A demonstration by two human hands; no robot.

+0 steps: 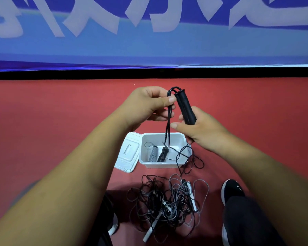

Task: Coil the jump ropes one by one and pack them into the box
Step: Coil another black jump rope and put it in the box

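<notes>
I see the right hand point(201, 132) curled round the lower ends of two black handles point(184, 105), held side by side and tilted with their tops up and to the left. The left hand point(146, 105) is just beside them on the left, thumb and fingers pinching the black cord point(168, 125) where it loops out of the handle tops. From that pinch the cord hangs as a double strand down into the white box point(160, 165), which sits open on the red floor point(60, 112) below the hands. More of it trails over the box's right rim onto the floor. Inside the box lie a grey coiled rope point(153, 153) and, touching it on the right, a black coiled rope point(162, 153). The white lid point(127, 153) rests against the box's left side. Nearer to me is a tangled pile of ropes point(165, 199), black and grey cords with pale handles mixed in. At the near right a black shoe point(232, 189) carries a white curved tick mark, with no lettering I can read. Across the far side runs a blue banner point(149, 41) with large white characters, cropped and blurred, so I cannot read them.
</notes>
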